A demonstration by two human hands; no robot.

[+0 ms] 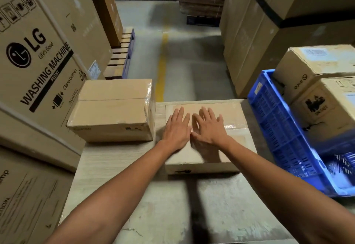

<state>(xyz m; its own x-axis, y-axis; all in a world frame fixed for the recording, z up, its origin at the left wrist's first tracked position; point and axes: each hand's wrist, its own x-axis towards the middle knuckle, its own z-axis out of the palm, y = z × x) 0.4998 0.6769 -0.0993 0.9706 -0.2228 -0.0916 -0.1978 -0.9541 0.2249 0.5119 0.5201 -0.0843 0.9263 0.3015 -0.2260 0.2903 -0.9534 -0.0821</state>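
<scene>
A flat cardboard box (233, 115) lies on a pale table (107, 163) in front of me. My left hand (177, 128) and my right hand (208, 126) both rest flat on its top, fingers straight and spread, side by side near the middle. Clear tape shines on the box's right edge. A second, taller cardboard box (113, 109) sealed with clear tape stands on the table just left of the first one, apart from my hands.
Big washing machine cartons (38, 55) wall in the left side. A blue plastic crate (284, 128) at the right holds two cardboard boxes (322, 98). Tall cartons (259, 32) stand at the right rear. A concrete aisle with a yellow line (162, 61) runs ahead.
</scene>
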